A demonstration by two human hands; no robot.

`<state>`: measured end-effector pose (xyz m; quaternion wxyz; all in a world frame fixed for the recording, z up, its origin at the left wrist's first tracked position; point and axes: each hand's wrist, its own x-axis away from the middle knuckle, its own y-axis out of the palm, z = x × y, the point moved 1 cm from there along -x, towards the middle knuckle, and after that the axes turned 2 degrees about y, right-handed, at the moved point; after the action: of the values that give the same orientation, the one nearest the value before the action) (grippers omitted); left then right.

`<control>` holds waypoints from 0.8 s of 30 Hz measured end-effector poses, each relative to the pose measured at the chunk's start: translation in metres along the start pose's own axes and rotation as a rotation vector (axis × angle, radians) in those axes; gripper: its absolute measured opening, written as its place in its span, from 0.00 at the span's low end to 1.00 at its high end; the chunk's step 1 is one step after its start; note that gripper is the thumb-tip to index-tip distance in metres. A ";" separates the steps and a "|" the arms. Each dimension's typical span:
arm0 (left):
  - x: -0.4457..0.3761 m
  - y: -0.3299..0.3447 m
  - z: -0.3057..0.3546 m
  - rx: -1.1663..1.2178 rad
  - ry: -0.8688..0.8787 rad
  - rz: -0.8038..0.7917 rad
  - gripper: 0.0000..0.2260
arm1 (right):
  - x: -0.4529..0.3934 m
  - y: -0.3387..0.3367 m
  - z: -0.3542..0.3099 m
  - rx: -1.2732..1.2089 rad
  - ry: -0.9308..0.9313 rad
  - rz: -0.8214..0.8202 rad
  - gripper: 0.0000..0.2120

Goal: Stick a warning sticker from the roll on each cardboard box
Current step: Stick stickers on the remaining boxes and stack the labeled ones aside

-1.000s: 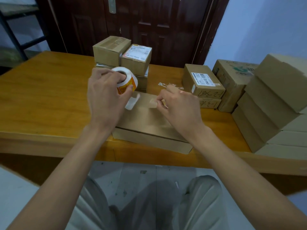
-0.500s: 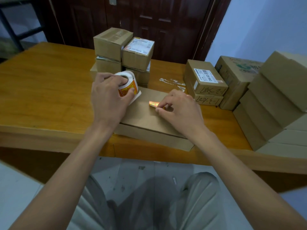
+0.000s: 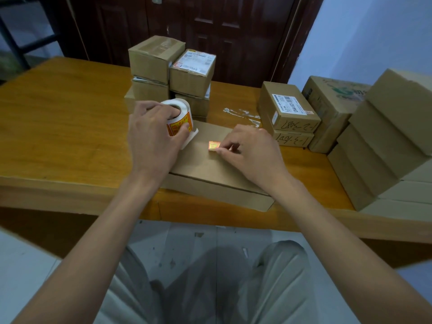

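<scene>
Wooden table (image 3: 58,127) spans the view, carrying all cartons. At 3 o'clock, a stepped stack of plain boxes (image 3: 383,146) stands at the table's right end; at 2 o'clock, two labelled cartons (image 3: 287,113) lie one on the other, with a printed carton (image 3: 332,101) just behind them. At 12 o'clock, a cluster of small boxes (image 3: 173,73) is piled two high. At centre, nearest the table's front edge, lies the flat cardboard box (image 3: 210,174). Left hand (image 3: 152,139), at 10 o'clock over that box's far-left corner, grips the sticker roll (image 3: 180,115), fingers curled round its top and side. Right hand (image 3: 252,153) rests on the lid, its fingertips bent onto the orange warning sticker (image 3: 214,145), apparently pressing it flat, though the contact is blurred.
</scene>
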<state>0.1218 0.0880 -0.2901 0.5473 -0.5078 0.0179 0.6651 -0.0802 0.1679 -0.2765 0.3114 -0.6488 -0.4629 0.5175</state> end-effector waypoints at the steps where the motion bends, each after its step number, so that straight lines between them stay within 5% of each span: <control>1: 0.000 0.000 -0.001 0.001 -0.001 0.002 0.14 | 0.002 -0.001 0.000 0.045 -0.026 -0.035 0.11; 8: 0.000 0.002 -0.002 -0.013 0.016 -0.007 0.13 | 0.022 -0.014 0.008 0.026 0.003 -0.053 0.21; 13: 0.000 0.002 -0.001 -0.033 0.017 -0.018 0.14 | 0.024 -0.011 0.007 0.081 -0.025 -0.411 0.27; 16: 0.001 0.002 -0.004 0.057 -0.059 -0.032 0.14 | 0.030 -0.015 0.016 -0.056 0.033 -0.295 0.25; 20: -0.001 -0.001 -0.008 0.314 -0.295 -0.010 0.08 | 0.051 -0.023 0.036 -0.363 0.443 0.023 0.26; 24: 0.010 0.012 -0.011 0.669 -0.594 0.110 0.06 | 0.072 -0.013 0.031 -0.794 0.693 -0.040 0.31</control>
<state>0.1214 0.0846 -0.3087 0.6268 -0.0883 0.1010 0.7675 -0.1111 0.2372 -0.3014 0.1863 -0.8408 -0.5056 0.0515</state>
